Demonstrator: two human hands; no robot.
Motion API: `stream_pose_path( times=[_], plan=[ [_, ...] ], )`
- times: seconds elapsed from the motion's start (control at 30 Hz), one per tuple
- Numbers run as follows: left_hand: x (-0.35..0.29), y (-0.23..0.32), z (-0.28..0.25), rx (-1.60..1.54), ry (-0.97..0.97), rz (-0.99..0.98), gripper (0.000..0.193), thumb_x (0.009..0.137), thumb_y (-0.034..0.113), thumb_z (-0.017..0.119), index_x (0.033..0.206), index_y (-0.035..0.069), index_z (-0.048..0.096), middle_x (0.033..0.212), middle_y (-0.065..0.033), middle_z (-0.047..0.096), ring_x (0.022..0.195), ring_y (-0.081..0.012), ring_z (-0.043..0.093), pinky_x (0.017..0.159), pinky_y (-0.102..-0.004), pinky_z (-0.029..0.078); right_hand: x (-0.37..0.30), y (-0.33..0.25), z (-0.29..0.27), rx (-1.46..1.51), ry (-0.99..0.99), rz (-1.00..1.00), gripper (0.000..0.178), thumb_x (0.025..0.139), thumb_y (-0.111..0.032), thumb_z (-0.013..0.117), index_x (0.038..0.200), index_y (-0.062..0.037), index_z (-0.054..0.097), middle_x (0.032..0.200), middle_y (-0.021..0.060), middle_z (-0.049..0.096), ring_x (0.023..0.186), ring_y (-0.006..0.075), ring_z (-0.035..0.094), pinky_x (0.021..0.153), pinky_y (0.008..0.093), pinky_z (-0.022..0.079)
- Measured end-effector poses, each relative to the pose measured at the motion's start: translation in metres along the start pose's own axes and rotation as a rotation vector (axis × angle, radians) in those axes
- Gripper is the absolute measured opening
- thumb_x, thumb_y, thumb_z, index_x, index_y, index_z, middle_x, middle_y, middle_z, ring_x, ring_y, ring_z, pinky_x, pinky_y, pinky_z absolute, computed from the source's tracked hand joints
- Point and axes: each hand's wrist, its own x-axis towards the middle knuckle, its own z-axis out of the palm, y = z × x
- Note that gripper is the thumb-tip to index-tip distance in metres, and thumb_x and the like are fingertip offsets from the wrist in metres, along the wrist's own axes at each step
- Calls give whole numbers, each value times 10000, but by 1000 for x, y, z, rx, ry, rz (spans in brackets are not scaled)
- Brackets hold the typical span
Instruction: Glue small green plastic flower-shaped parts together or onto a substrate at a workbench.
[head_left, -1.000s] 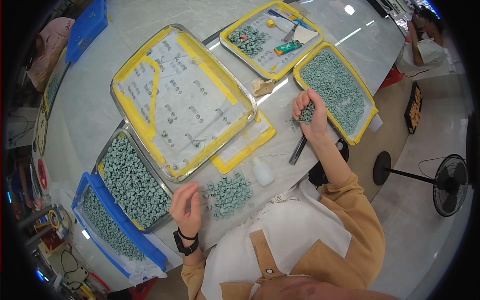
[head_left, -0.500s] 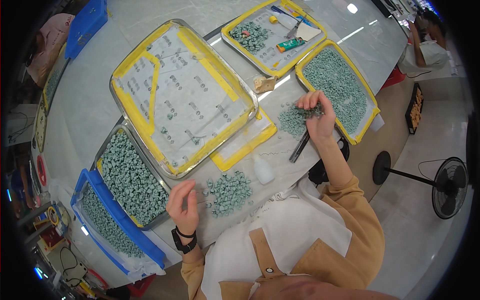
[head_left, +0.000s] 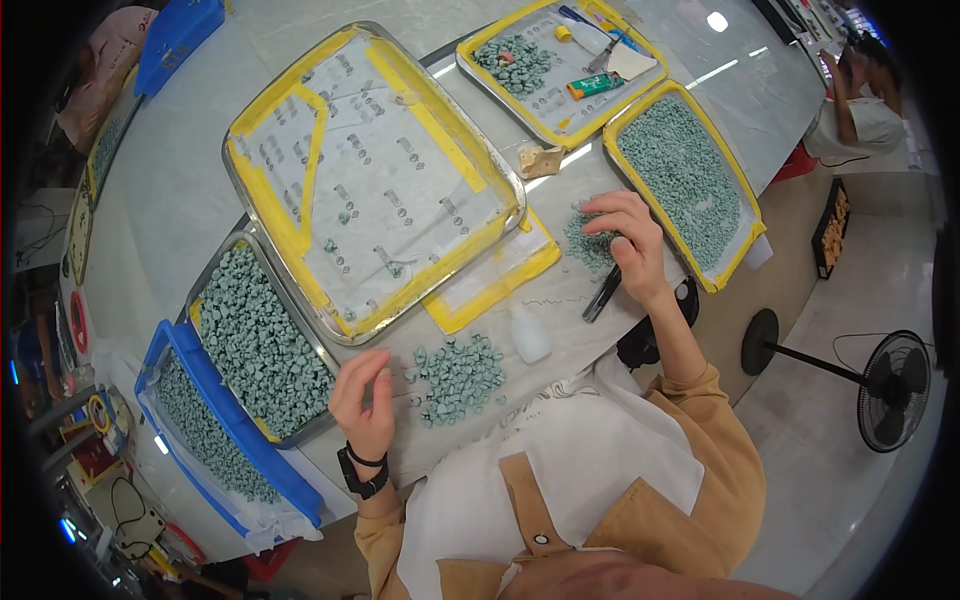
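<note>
My left hand (head_left: 362, 408), wearing a black wristwatch (head_left: 362, 478), is open beside a loose pile of green stone-like pieces (head_left: 458, 380) on the table. Its fingers are curved, the thumb stands apart, and nothing shows between them. At the right, my right hand (head_left: 640, 248) is held over a smaller heap of finer green pieces (head_left: 590, 245), fingers stretched out and apart from the thumb. Part of that heap is hidden under the hand. A black pen (head_left: 602, 295) lies just below it. Between the two piles is a small white squeeze bottle (head_left: 530, 340).
A large yellow-taped tray (head_left: 318, 165) holds a few pieces. Full trays of green pieces stand left (head_left: 262, 340) and right (head_left: 680, 185); a blue bin (head_left: 250, 440) is front left. Another tray (head_left: 560, 130) carries a lighter (head_left: 595, 85) and tools. A fan (head_left: 888, 390) stands right; other people are beyond.
The fingers of my right hand have straightened and spread over the small heap; earlier they were curled with green pieces at them. My left hand has barely moved. The view has shifted slightly.
</note>
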Motion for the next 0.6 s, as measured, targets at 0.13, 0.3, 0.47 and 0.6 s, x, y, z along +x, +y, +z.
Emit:
stream_pose_path(
  times=[0.13,0.3,0.47,0.6],
  plan=[
    [1,0,0,18,6,6,192,845,-41,583,1017,-26,668,1011,-148,678,936,-257,644,849,-319,487,0,-16,-4,-365,-32,-78,286,886,-298,585,1025,-73,696,1156,82,659,1137,337,538,1052,488,309],
    [1,-1,0,25,-4,15,200,838,-52,585,1018,-25,668,1015,-152,676,932,-259,646,831,-317,495,1,-32,4,-578,-288,63,547,874,-284,583,1377,-85,502,1471,121,433,1384,356,334,1147,535,170],
    [1,0,0,26,-3,8,203,836,-52,589,1020,-22,669,1018,-152,676,932,-257,647,834,-315,496,-4,-27,1,-648,-404,157,664,889,-296,569,1480,-91,345,1570,123,249,1461,352,170,1162,539,126],
    [2,1,1,40,-14,26,204,837,-51,591,1023,-21,670,1018,-151,677,932,-256,648,835,-313,496,-5,-25,5,-698,-488,210,720,919,-413,539,1505,-83,281,1593,152,158,1471,355,127,1165,534,132]
  ],
)
